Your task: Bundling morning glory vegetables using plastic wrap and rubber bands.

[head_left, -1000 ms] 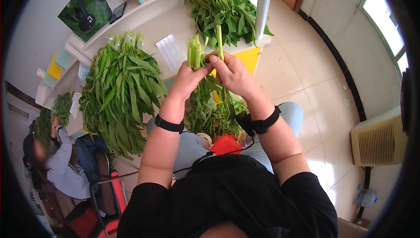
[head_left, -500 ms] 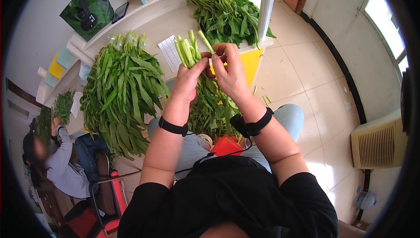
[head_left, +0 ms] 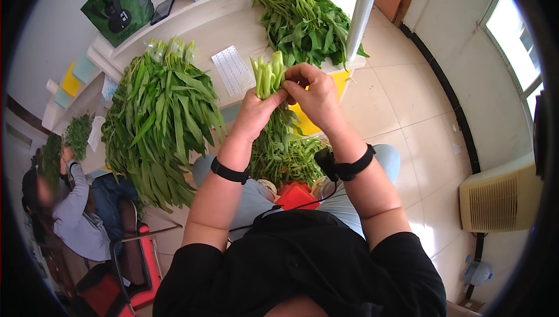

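Observation:
A bunch of leafy greens that look like water spinach (head_left: 268, 78) stands upright in my left hand (head_left: 256, 116), pale cut stems up and leaves hanging below. The fingers of that hand are wrapped round the stems. My right hand (head_left: 317, 95) is pinched against the bunch's right side, thumb and forefinger at the stems; part of its grip is hidden. Bundled greens (head_left: 163, 107) with clear wrap round their stem ends hang over the table edge on the left. Another leafy pile (head_left: 303, 20) lies at the back of the table. Loose greens (head_left: 285, 162) lie below, between my legs.
A white printed sheet (head_left: 233, 71) lies on the table (head_left: 218, 37). At the right corner stands a roll of clear film (head_left: 360, 23). A green bag (head_left: 119, 8) and a phone (head_left: 162, 11) rest on the left shelf. Another person (head_left: 84, 212) handles greens at far left.
The single stem that my right hand held out to the right is now in against the bunch. Both hands have come slightly down and right, and the stem ends stand closer together.

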`<control>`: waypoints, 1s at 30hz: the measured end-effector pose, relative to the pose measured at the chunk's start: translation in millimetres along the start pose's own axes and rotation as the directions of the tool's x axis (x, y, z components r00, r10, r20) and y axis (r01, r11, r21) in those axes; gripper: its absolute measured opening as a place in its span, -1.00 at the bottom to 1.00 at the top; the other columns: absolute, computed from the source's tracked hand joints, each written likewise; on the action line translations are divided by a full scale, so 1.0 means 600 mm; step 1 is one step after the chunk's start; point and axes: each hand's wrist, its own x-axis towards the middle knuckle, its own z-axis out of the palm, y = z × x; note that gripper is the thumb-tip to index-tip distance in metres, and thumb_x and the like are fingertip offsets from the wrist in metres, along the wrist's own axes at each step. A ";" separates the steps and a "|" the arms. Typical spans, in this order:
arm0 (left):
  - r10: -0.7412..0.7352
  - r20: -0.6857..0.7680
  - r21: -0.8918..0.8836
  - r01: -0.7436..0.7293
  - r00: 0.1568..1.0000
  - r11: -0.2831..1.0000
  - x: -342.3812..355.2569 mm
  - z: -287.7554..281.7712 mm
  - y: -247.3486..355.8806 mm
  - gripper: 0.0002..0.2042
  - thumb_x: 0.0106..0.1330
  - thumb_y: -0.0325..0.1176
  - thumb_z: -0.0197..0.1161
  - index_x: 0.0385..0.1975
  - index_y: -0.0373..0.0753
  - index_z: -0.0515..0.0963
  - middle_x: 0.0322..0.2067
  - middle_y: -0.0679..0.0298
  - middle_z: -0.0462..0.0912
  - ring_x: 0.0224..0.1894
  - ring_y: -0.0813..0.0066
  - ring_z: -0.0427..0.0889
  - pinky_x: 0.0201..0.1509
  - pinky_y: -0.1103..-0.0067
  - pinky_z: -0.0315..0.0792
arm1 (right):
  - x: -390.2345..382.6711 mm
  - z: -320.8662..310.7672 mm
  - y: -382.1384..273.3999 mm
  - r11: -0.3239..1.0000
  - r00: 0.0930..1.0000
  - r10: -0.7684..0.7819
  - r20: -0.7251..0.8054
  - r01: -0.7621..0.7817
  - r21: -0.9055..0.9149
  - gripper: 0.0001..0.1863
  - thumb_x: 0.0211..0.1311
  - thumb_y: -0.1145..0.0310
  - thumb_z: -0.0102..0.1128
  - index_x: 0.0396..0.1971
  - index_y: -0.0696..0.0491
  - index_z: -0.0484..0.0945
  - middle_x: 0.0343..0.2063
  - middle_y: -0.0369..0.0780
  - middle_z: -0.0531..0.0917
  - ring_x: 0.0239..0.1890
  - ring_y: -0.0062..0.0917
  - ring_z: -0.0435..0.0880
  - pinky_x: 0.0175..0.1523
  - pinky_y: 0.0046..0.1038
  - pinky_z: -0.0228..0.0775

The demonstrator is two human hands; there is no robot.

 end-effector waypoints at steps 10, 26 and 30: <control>-0.082 0.111 -0.043 0.087 0.990 0.995 -0.011 -0.006 -0.005 -0.73 0.24 -0.52 0.14 -0.06 -0.39 0.43 -0.15 0.17 0.56 -0.29 0.48 0.59 -0.15 0.56 0.48 | 0.041 -0.025 -0.044 0.976 0.982 -0.135 0.133 0.108 0.190 -0.81 0.13 0.52 0.16 -0.23 0.17 0.50 -0.40 -0.29 0.52 -0.48 -0.73 0.48 -0.42 -0.63 0.50; -0.072 0.200 -0.174 0.108 0.977 0.979 -0.013 -0.013 0.018 -0.69 0.22 -0.38 0.21 -0.08 -0.37 0.44 -0.40 0.24 0.58 -0.36 0.47 0.58 -0.19 0.55 0.47 | 0.051 -0.041 -0.062 0.964 0.928 0.047 0.369 -0.140 0.228 -0.72 0.18 0.33 0.14 -0.18 0.20 0.49 -0.48 -0.33 0.55 -0.49 -0.69 0.52 -0.34 -0.66 0.40; -0.085 0.216 -0.121 0.113 0.973 0.986 -0.017 -0.013 0.012 -0.72 0.20 -0.39 0.21 -0.13 -0.34 0.44 -0.41 0.25 0.60 -0.38 0.45 0.60 -0.23 0.53 0.48 | 0.055 -0.047 -0.076 0.969 0.894 0.104 0.437 -0.189 0.156 -0.71 0.11 0.35 0.14 -0.22 0.23 0.50 -0.49 -0.31 0.56 -0.52 -0.70 0.51 -0.38 -0.66 0.39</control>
